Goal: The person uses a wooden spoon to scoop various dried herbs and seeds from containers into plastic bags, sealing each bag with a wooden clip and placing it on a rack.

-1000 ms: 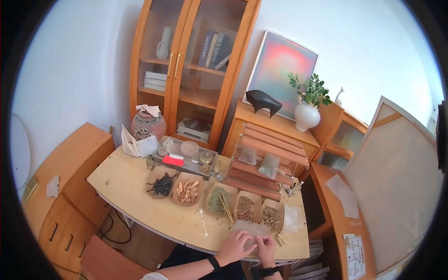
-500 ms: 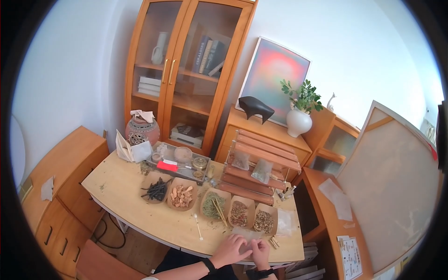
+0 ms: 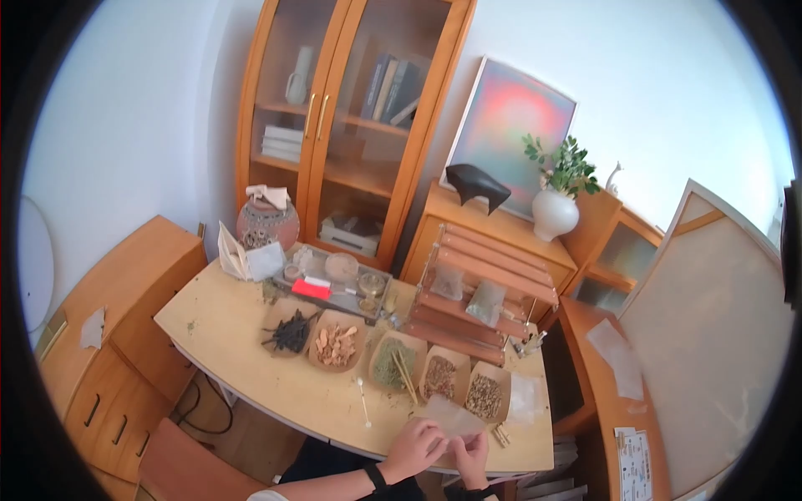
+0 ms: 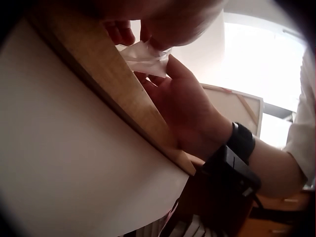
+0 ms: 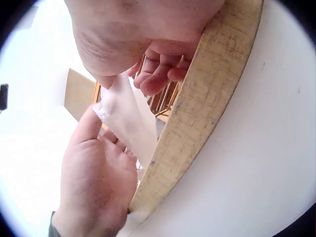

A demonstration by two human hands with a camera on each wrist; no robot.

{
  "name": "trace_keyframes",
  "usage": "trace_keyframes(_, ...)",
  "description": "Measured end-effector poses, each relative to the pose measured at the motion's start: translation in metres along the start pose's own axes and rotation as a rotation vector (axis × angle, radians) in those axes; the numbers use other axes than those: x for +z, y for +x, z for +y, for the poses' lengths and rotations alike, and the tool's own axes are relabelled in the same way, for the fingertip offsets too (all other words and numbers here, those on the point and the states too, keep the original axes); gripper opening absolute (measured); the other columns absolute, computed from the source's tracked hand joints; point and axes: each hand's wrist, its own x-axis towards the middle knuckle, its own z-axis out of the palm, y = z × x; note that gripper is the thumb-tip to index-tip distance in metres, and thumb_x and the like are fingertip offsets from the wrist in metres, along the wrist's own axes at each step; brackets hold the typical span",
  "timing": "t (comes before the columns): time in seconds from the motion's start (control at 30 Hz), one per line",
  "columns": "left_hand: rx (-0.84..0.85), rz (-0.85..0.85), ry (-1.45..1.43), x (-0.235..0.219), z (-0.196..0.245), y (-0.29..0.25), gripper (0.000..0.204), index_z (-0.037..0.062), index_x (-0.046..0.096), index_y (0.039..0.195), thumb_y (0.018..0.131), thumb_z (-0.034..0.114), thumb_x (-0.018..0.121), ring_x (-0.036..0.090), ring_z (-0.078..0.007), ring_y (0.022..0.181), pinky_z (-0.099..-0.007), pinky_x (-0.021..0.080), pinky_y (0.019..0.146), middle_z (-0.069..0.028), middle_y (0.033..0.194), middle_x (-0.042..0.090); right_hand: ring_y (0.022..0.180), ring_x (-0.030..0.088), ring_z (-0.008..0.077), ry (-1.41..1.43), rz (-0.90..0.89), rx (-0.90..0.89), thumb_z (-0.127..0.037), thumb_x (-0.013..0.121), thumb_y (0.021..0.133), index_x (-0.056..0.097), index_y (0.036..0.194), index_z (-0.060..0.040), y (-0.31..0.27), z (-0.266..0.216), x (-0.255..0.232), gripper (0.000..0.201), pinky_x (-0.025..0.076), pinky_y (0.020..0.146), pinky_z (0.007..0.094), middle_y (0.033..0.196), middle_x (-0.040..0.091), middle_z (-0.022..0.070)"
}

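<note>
At the front edge of the table, my left hand (image 3: pixel 415 447) and right hand (image 3: pixel 470 459) meet over a translucent white pouch (image 3: pixel 453 416). In the left wrist view, the thumb of the right hand lies along the pouch's edge. Seen from the right wrist, the pouch (image 5: pixel 128 111) hangs flat between both hands, thumbs at its crinkled upper edge, each hand pinching one side. Just beyond the hands are paper trays with brown chopped herbs (image 3: pixel 439 380), speckled pieces (image 3: pixel 484 397) and green herbs (image 3: pixel 393 363), where wooden tongs (image 3: pixel 405 374) rest.
Further left stand trays of dark strips (image 3: pixel 291 331) and orange-brown slices (image 3: pixel 337 344). A small white spoon (image 3: pixel 364 402) lies in front. Behind are a grey tray (image 3: pixel 322 311) with jars and a wooden rack (image 3: pixel 493 259) with filled pouches. Flat white bags (image 3: pixel 522 396) lie at right.
The pouch has come up and now shows more fully above the fingers. Both hands stay together at the table's front edge while the head view shifts slightly.
</note>
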Motion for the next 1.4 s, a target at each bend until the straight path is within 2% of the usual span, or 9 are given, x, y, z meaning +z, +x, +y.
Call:
trace_keyframes(0.23, 0.085, -0.101, 0.012, -0.022, 0.024, -0.006, 0.016, 0.0084, 0.058, 0.085, 0.079, 0.014, 0.073, 0.058, -0.0294, 0.089, -0.041, 0.047, 0.08, -0.0064, 0.1, 0.059, 0.088, 0.058, 0.0116, 0.006, -0.046, -0.004, -0.001, 0.065, 0.087, 0.056, 0.106, -0.0004, -0.004, -0.005, -0.012, 0.021, 0.049, 0.079, 0.0268, 0.098, 0.061, 0.0048)
trace_keyframes(0.37, -0.054, -0.135, -0.004, -0.039, 0.034, 0.004, 0.027, 0.0072, 0.058, 0.099, 0.082, 0.019, 0.074, 0.051, -0.0375, 0.112, -0.0449, 0.042, 0.097, -0.016, 0.121, 0.054, 0.089, 0.058, 0.0112, -0.069, -0.043, 0.011, 0.0, 0.061, 0.089, 0.056, 0.104, 0.0003, -0.016, -0.046, -0.003, 0.015, 0.049, 0.079, 0.0269, 0.099, 0.061, 0.0053)
trace_keyframes(0.4, -0.089, -0.203, -0.062, -0.041, 0.029, 0.001, 0.053, 0.0056, 0.049, 0.127, 0.084, 0.023, 0.074, 0.04, -0.0391, 0.129, -0.046, 0.033, 0.109, -0.0216, 0.137, 0.043, 0.087, 0.058, 0.011, -0.135, -0.058, -0.056, 0.0, 0.06, 0.09, 0.058, 0.104, 0.0014, -0.02, -0.041, -0.002, 0.013, 0.049, 0.076, 0.0266, 0.096, 0.062, 0.0047)
trace_keyframes(0.53, -0.258, -0.165, -0.329, -0.051, 0.022, 0.005, 0.098, 0.0038, 0.006, 0.155, 0.088, 0.029, 0.073, 0.031, -0.0309, 0.139, -0.0429, 0.024, 0.116, -0.0208, 0.147, 0.029, 0.078, 0.06, 0.0121, -0.142, -0.196, 0.005, -0.002, 0.062, 0.089, 0.062, 0.101, 0.0026, -0.02, -0.073, 0.013, 0.012, 0.05, 0.071, 0.0277, 0.086, 0.064, 0.0045)
trace_keyframes(0.67, -0.599, -0.116, -0.846, -0.057, 0.023, -0.001, 0.079, 0.0027, 0.016, 0.153, 0.094, 0.019, 0.066, 0.036, -0.0257, 0.137, -0.0376, 0.029, 0.113, -0.0189, 0.148, 0.033, 0.074, 0.063, 0.0135, -0.3, -0.196, -0.015, -0.003, 0.065, 0.088, 0.065, 0.098, 0.0032, -0.013, -0.068, 0.025, 0.012, 0.051, 0.069, 0.0283, 0.085, 0.068, 0.008)
trace_keyframes(1.0, -0.887, 0.127, -0.863, -0.068, 0.011, -0.014, 0.031, 0.0005, 0.045, 0.13, 0.102, 0.01, 0.053, 0.053, -0.0116, 0.114, -0.0281, 0.041, 0.099, -0.0063, 0.123, 0.057, 0.093, 0.061, 0.0156, -0.135, 0.071, 0.05, -0.005, 0.072, 0.086, 0.057, 0.107, -0.0032, -0.008, -0.076, 0.058, 0.026, 0.048, 0.081, 0.0265, 0.111, 0.059, 0.0083)
trace_keyframes(1.1, -0.897, 0.237, -0.853, -0.065, 0.009, -0.011, 0.023, 0.0019, 0.048, 0.123, 0.103, 0.012, 0.052, 0.054, -0.01, 0.108, -0.0269, 0.042, 0.096, -0.0052, 0.117, 0.059, 0.099, 0.059, 0.0212, -0.099, 0.072, -0.257, -0.002, 0.071, 0.084, 0.056, 0.103, -0.0043, -0.013, -0.051, 0.045, 0.024, 0.046, 0.09, 0.0313, 0.117, 0.053, 0.0114)
trace_keyframes(1.2, -0.85, 0.311, -0.831, -0.062, 0.009, -0.01, 0.022, 0.002, 0.048, 0.121, 0.103, 0.013, 0.052, 0.055, -0.0096, 0.107, -0.0265, 0.043, 0.095, -0.0053, 0.116, 0.06, 0.102, 0.056, 0.028, -0.532, -0.118, -0.382, -0.003, 0.071, 0.085, 0.058, 0.105, -0.0012, -0.008, -0.078, 0.042, 0.024, 0.045, 0.093, 0.0365, 0.12, 0.05, 0.0169)
trace_keyframes(1.4, -0.786, 0.183, -0.744, -0.057, 0.008, -0.017, 0.03, 0.0029, 0.046, 0.129, 0.102, 0.015, 0.052, 0.054, -0.0119, 0.115, -0.0296, 0.041, 0.101, -0.0064, 0.124, 0.058, 0.128, 0.046, 0.0359, -0.469, -0.379, -0.212, -0.008, 0.068, 0.089, 0.067, 0.111, -0.0031, -0.015, -0.078, 0.039, 0.023, 0.036, 0.107, 0.0426, 0.139, 0.045, 0.0232)
